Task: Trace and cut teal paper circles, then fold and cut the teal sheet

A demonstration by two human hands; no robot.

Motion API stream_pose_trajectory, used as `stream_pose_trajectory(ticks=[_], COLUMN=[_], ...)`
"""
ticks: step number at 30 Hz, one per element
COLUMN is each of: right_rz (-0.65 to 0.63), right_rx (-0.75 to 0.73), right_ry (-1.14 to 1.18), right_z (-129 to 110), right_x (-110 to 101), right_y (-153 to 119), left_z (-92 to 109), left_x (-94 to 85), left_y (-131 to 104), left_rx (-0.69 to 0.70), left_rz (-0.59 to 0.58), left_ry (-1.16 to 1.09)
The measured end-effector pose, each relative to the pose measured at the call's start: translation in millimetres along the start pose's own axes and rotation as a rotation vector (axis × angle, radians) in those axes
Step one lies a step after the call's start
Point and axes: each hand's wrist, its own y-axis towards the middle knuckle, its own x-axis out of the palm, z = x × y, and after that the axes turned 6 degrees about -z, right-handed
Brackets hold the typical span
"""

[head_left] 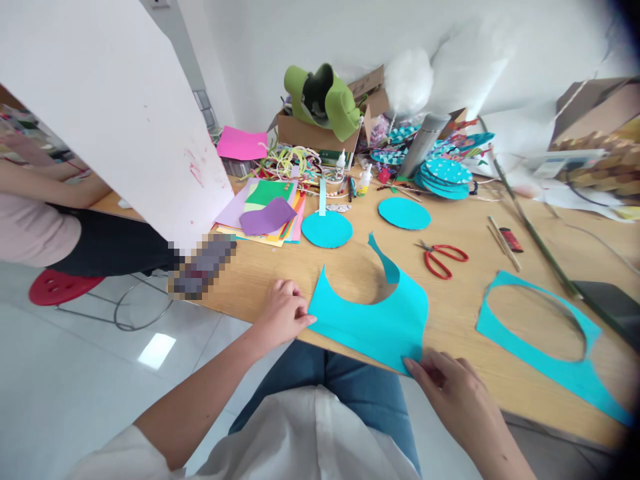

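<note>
A bright blue craft sheet [363, 323] with a large round piece cut out of its far side lies at the table's front edge. My left hand [286, 310] pinches its left edge, thumb stretched along the border and fingers curled. At the near right corner my right hand [453, 383] grips the sheet, the thumb on top and the other fingers partly hidden. A narrow strip of the sheet curls up at the far right of the cutout. Beyond it lie two blue discs, one [327, 230] with a pale strip across its rim, the other [404, 213] plain.
Red-handled scissors [440, 259] lie right of the sheet, near another cut-out blue sheet [535, 353]. Coloured sheets [267, 217] are stacked at the left, by a white partition [125, 100]. Behind stand glue bottles [365, 179] and a flask [423, 147]. Another person sits beyond the partition.
</note>
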Motion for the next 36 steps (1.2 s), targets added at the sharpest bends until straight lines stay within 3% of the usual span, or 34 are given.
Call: stream_pose_trajectory(ticks=[8, 16, 23, 28, 36], right_rz=[-0.018, -0.005, -0.044, -0.073, -0.001], right_rx=[0.049, 0.026, 0.064, 0.069, 0.015], right_ry=[0.020, 0.011, 0.025, 0.034, -0.005], right_z=[-3, -2, 1, 3, -9], right_x=[-3, -3, -2, -2, -6], right_y=[2, 4, 4, 3, -5], left_z=[-4, -6, -2, 0, -11], left_x=[-2.1, 3.1, -3.1, -5.6, 2.9], left_y=[1, -3, -6, -5, -8], left_rx=[0.018, 0.033, 0.033, 0.036, 0.142], left_rz=[-0.024, 0.083, 0.011, -0.032, 0.024], left_ry=[0.026, -0.066, -0.182, -0.099, 0.018])
